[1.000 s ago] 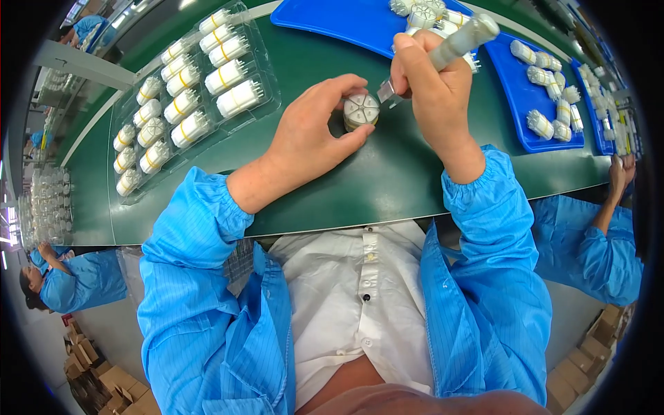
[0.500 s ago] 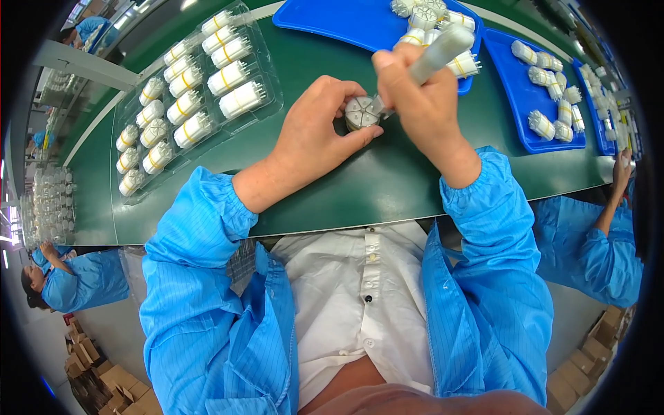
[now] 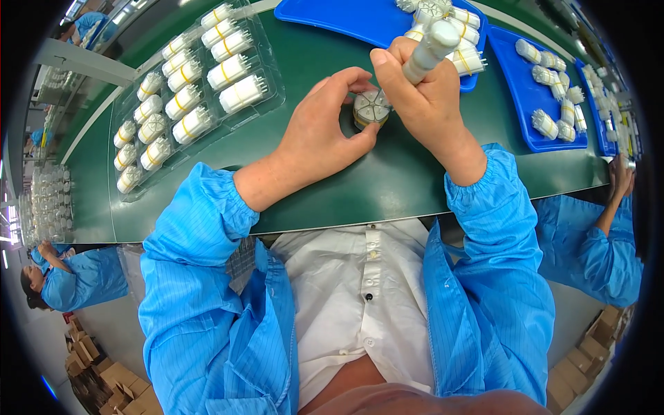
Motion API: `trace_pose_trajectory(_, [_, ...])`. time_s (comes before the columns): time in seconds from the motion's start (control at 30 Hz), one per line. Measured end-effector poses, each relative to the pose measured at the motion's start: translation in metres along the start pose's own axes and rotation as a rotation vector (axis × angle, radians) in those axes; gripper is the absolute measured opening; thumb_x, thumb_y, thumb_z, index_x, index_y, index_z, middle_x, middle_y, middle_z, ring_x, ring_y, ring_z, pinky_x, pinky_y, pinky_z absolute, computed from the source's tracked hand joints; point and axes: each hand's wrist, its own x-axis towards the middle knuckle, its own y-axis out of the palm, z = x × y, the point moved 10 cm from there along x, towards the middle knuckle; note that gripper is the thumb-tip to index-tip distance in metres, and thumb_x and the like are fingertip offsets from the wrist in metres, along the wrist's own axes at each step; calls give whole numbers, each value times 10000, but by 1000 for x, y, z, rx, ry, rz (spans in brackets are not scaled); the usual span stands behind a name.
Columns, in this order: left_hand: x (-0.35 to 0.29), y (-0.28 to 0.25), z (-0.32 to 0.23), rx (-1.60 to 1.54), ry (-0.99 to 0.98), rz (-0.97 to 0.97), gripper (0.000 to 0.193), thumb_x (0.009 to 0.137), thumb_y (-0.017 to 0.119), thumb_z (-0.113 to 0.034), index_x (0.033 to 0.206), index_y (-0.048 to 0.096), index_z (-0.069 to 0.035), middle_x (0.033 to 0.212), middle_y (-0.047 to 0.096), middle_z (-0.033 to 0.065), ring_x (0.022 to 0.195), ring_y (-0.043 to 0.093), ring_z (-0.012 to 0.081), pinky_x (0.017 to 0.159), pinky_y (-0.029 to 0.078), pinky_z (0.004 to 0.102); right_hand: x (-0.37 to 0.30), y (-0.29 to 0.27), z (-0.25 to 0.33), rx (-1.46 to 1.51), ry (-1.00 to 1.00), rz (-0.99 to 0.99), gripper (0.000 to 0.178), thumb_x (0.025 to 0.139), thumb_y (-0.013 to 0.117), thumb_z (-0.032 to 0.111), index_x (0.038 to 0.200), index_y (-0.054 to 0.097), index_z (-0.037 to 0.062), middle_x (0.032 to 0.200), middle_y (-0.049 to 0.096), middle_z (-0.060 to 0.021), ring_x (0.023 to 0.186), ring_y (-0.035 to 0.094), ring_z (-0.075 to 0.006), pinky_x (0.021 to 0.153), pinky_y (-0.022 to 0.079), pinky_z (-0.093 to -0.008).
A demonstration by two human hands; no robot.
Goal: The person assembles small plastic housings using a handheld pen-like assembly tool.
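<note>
My left hand [image 3: 321, 128] curls its thumb and fingers round a short white cylinder [image 3: 371, 108] on the green table. The cylinder's top face is split into wedge-shaped segments, and a yellowish band shows on its side. My right hand [image 3: 430, 100] is a fist round a hand tool with a pale translucent handle [image 3: 430, 52]. The handle leans up and to the right; its thin lower end reaches the cylinder's right edge, mostly hidden by my fingers. I cannot tell the tool's exact kind or whether its tip touches the cylinder.
A clear plastic tray [image 3: 266, 52] holds rows of yellow-banded white cylinders on the left. Blue trays [image 3: 332, 19] with similar cylinders lie at the far side and right [image 3: 512, 76]. Co-workers in blue [image 3: 588, 242] are at both sides. Cardboard boxes [image 3: 581, 366] sit on the floor.
The cylinder has shifted slightly right in my left hand and its top tilts differently. The tool's handle has tipped a little more upright and dropped slightly, its blur gone.
</note>
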Motion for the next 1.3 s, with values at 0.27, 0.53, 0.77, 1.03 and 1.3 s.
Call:
trace_pose_trajectory(0.27, [0, 1, 4, 43, -40, 34, 497, 748, 782, -145, 1176, 558, -25, 1027, 612, 126, 930, 623, 266, 810, 526, 350, 2, -15, -4, 275, 93, -109, 333, 944, 618, 179, 664, 484, 60, 567, 475, 16, 526, 461, -66, 487, 358, -264])
trace_pose_trajectory(0.53, [0, 6, 13, -97, -64, 72, 571, 767, 744, -109, 1263, 479, -13, 1164, 630, 146, 1060, 644, 274, 883, 527, 336, 4, -7, -6, 120, 37, -13, 338, 948, 621, 204, 671, 492, 61, 582, 467, 31, 547, 447, -62, 490, 348, -279])
trace_pose_trajectory(0.77, [3, 7, 4, 179, -9, 86, 581, 751, 789, -143, 1235, 493, -16, 1112, 631, 145, 986, 645, 265, 857, 530, 339, -1, 0, 2, 2, -47, -1, 352, 968, 571, 160, 642, 460, 89, 593, 454, 31, 559, 395, -49, 505, 299, -251])
trace_pose_trajectory(1.03, [-3, 7, 15, -168, -82, 46, 571, 782, 739, -100, 1264, 446, -13, 1131, 654, 138, 1027, 651, 281, 891, 524, 351, 5, -17, -4, 249, 50, -56, 334, 956, 598, 194, 666, 475, 83, 587, 493, 26, 551, 452, -49, 511, 358, -239])
trace_pose_trajectory(1.3, [-1, 8, 14, -212, -55, 80, 587, 781, 744, -102, 1273, 437, -10, 1174, 638, 148, 1046, 648, 297, 932, 515, 354, 1, -5, -5, 83, 26, -9, 320, 945, 628, 222, 701, 510, 51, 583, 494, -18, 535, 451, -114, 502, 354, -303])
